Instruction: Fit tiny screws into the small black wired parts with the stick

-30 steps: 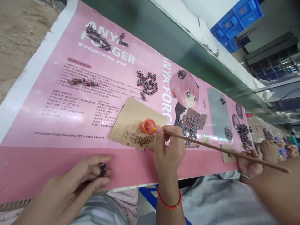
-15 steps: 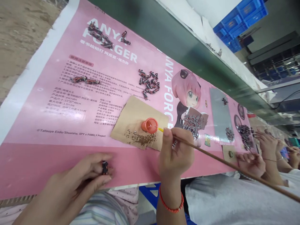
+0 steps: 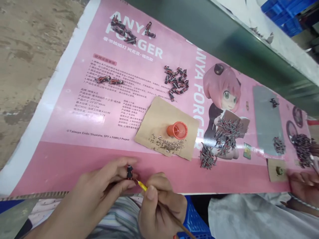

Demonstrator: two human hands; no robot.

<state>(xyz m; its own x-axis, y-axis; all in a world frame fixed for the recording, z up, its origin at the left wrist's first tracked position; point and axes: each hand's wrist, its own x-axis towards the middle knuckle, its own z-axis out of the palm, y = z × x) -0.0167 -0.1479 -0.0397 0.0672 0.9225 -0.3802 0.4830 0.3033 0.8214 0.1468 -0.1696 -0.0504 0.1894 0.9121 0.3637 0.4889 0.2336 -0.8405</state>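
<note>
My left hand (image 3: 107, 182) is closed around a tiny dark figurine (image 3: 129, 172), pinched upright between thumb and fingers. Held like a pen in my right hand (image 3: 161, 202) is a thin paintbrush (image 3: 143, 186) with a yellow ferrule and a long brown handle. Its fine tip is right beside the figurine's lower part; whether they touch I cannot tell. Beyond both hands, a small orange-red cup (image 3: 177, 130) lies tilted on a piece of brown cardboard (image 3: 149, 122). Brownish dabs mark the cardboard just below the cup.
Small dark figurines lie in groups, one pile (image 3: 176, 81) behind the cardboard and another (image 3: 123, 30) farther left. Grey and red parts (image 3: 228, 131) are heaped on the pink printed sheet (image 3: 87, 156). A co-worker's hand (image 3: 304, 187) is at the right. A raised green ledge (image 3: 199, 30) runs along the back.
My right hand has moved from the orange-red cup down and left, bringing the brush tip to the figurine. My left hand still holds the figurine. The camera view has shifted left.
</note>
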